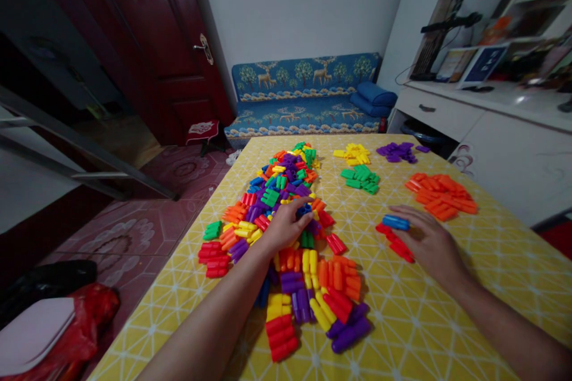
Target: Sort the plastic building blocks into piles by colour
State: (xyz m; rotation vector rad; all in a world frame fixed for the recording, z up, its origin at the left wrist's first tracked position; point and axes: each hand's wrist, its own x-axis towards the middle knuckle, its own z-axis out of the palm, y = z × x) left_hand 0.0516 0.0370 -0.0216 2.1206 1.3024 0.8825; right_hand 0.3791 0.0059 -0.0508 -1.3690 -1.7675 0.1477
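Red blocks (pixel 281 338) edge the mixed pile (pixel 270 197) where my left hand (pixel 287 225) rests, its grip impossible to tell; my right hand (pixel 431 245) grips a blue block (pixel 395 222) by a small red group (pixel 397 245). Transferring pieces seems underway; the next move likely calls for a careful release.

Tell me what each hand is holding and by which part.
Right hand: a blue block, seemingly by its end nearest the palm. Left hand: at another blue block; grip unclear.
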